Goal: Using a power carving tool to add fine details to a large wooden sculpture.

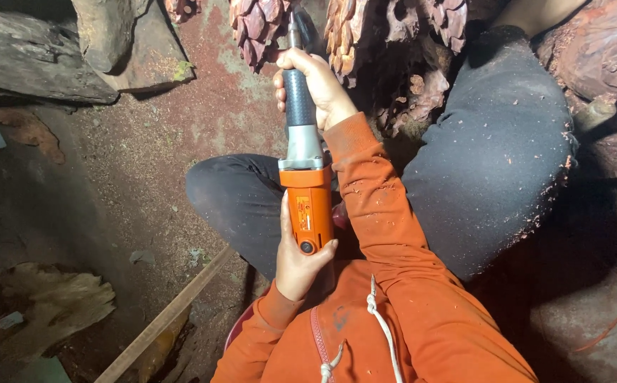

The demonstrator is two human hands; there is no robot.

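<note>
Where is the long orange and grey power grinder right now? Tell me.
In the head view the long orange and grey power grinder stands centre frame, right hand on its front grip, left hand at its rear, tip against the carved scaly wood.

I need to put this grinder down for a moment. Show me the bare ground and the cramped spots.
Free: dusty reddish floor between the grey log, left knee and slanting stick. Crowded: ahead, carved scaled wood hems the tool tip; the lap holds the orange grinder, both hands in grip, left hand rear, right hand front.

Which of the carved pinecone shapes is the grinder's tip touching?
The dark red carved cone left of centre; the grinder points at its right edge, while the yellowish cone sits apart.
</note>
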